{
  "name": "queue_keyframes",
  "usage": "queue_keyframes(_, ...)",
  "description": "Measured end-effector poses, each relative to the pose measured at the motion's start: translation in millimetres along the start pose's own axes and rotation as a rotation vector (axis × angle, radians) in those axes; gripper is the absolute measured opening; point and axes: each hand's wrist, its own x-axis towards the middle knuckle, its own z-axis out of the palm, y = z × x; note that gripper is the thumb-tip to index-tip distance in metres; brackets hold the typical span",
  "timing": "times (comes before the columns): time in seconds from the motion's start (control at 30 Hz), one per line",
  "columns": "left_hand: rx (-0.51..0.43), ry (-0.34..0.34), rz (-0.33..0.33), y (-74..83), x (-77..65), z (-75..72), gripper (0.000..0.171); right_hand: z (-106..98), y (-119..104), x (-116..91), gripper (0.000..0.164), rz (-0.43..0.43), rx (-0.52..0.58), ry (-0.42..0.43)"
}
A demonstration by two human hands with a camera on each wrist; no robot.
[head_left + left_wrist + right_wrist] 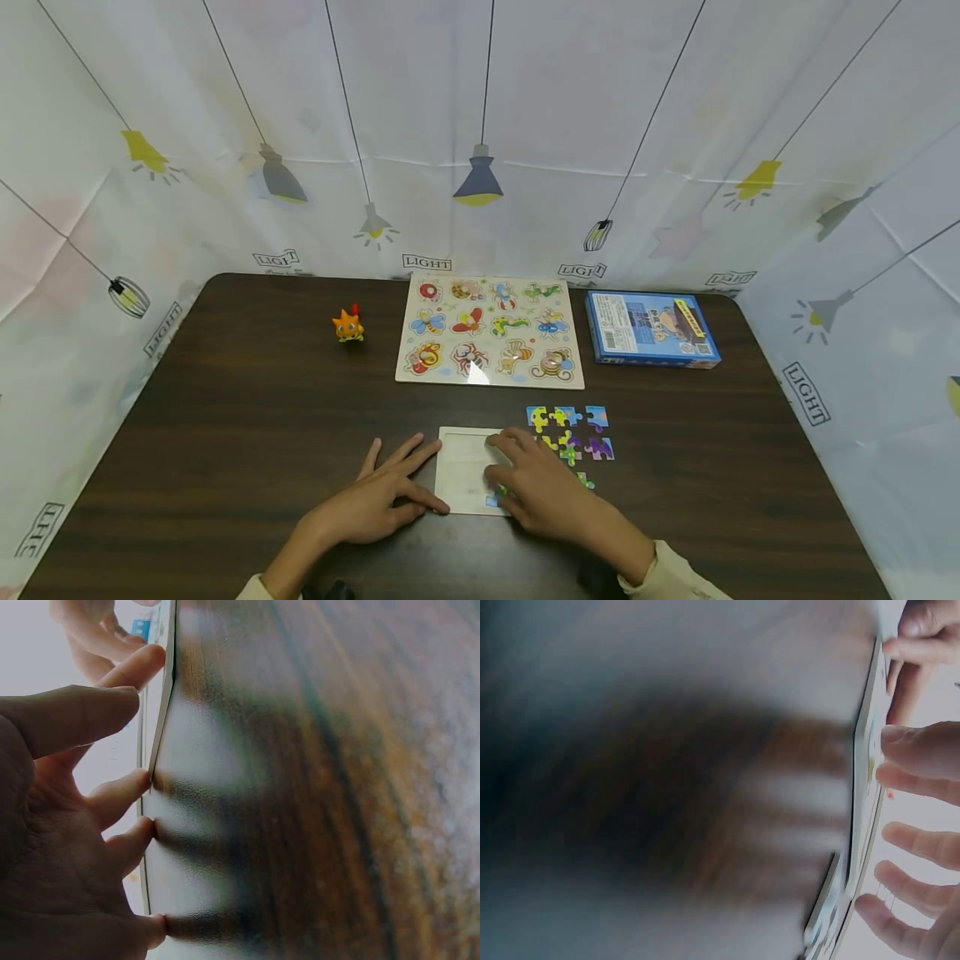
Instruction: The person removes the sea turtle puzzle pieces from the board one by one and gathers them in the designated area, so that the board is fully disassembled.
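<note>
A pale, shallow puzzle tray (461, 467) lies on the table near the front. My left hand (378, 504) spreads its fingers at the tray's left side, with fingertips right at the edge. Over the tray's right part is my right hand (543, 492), its fingers loosely bent and apart in the right wrist view. Its thumb (911, 746) and index finger are close together at the tray. A blue and green jigsaw piece (492, 502) shows in the tray's lower right corner, partly hidden beneath that hand. Several colourful jigsaw pieces (597, 417) lie right of the tray.
Behind the tray lies a board of insect pictures (491, 329). A blue box (652, 329) is at the back right, and a small orange toy figure (348, 326) stands at the back left. A lamp-patterned curtain (420, 100) hangs behind the dark wooden table (225, 400).
</note>
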Motion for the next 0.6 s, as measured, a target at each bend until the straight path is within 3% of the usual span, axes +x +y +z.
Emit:
queue_keyframes(0.13, 0.023, -0.034, -0.052, 10.3, 1.3, -4.7, 0.033, 0.7, -6.8, 1.2, 0.02, 0.041, -0.043, -0.045)
queue_keyframes(0.37, -0.002, -0.012, -0.019, 8.4, 0.0, -4.6, 0.031, 0.6, -15.7, 0.4, 0.023, 0.109, -0.061, -0.039)
queue_keyframes(0.6, 0.015, -0.024, -0.049, 10.7, 1.0, -4.9, 0.035, 0.3, -19.7, 2.7, 0.034, 0.135, -0.028, -0.007)
